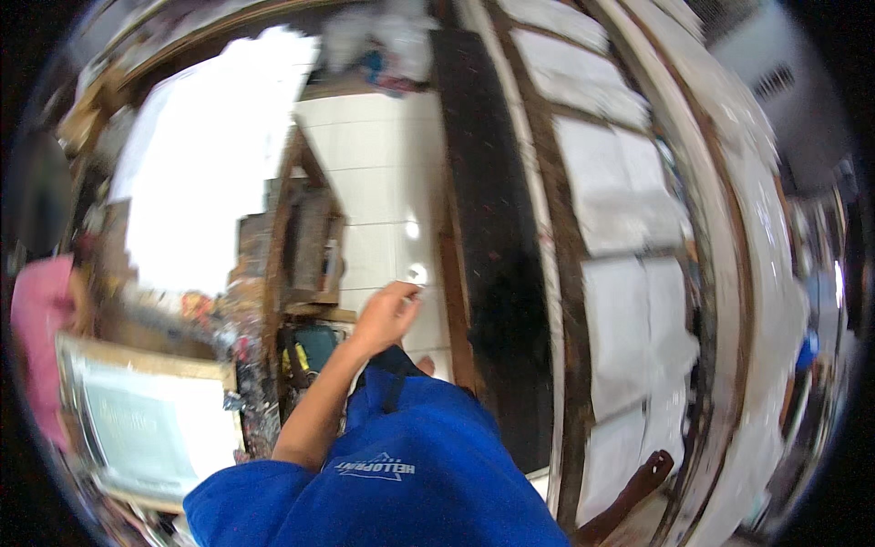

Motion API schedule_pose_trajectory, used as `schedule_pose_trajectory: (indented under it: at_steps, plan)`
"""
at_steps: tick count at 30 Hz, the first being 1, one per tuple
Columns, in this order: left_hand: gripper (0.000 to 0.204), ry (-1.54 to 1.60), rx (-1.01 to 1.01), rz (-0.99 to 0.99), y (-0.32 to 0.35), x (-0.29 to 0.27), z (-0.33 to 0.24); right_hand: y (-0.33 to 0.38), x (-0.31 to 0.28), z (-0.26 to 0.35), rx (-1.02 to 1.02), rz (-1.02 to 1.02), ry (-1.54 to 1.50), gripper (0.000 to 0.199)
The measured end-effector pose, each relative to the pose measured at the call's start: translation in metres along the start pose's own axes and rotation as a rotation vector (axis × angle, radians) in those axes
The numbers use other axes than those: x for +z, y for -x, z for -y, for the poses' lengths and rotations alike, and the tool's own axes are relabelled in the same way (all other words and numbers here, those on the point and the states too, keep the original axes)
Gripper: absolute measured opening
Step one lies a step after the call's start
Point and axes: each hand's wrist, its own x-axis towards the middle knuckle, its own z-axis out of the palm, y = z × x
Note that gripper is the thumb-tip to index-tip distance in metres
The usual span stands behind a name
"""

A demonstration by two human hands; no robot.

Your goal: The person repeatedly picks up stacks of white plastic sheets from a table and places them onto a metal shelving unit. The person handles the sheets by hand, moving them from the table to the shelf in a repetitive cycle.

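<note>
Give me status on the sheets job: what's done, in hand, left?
Done, by the look of it: white sheets lie in rows on the long bench. In hand: left hand is raised, pinching something small, too blurred to name; right hand rests by the bench's near end. What's left cannot be judged from this blur.

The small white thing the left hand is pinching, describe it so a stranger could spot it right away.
Start at the white tiled floor beside the long dark board. The left hand reaches over it, fingers pinching a small white object, too blurred to identify. It alone is held; the white sheets lie further right.
</note>
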Motion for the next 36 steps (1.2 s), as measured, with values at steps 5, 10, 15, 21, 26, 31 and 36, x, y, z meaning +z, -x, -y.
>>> schedule_pose_trajectory:
  at_steps: [5,10,15,21,26,31,36]
  plan:
    - [0.024,-0.012,-0.012,-0.144,-0.026,-0.038,-0.007,-0.041,0.115,0.185,-0.091,0.501,-0.391,0.013]
    - [0.022,-0.069,-0.073,-0.305,-0.042,-0.088,-0.006,-0.023,0.182,0.375,-0.313,0.897,-0.844,0.015]
    - [0.024,-0.089,-0.168,-0.547,-0.041,-0.131,0.019,-0.007,0.208,0.485,-0.474,1.219,-0.778,0.016]
    - [0.025,-0.199,-0.240,-0.566,-0.040,-0.160,0.049,0.010,0.232,0.549,-0.635,1.370,-0.741,0.016]
    - [0.025,-0.174,-0.242,-0.555,-0.039,-0.170,0.039,0.015,0.251,0.573,-0.738,1.447,-0.706,0.020]
    - [0.023,-0.134,-0.177,-0.731,-0.042,-0.197,0.013,0.013,0.268,0.597,-0.837,1.472,-0.743,0.020]
    - [0.021,-0.144,-0.184,-0.992,-0.048,-0.277,-0.007,-0.002,0.266,0.624,-0.840,1.455,-0.571,0.023]
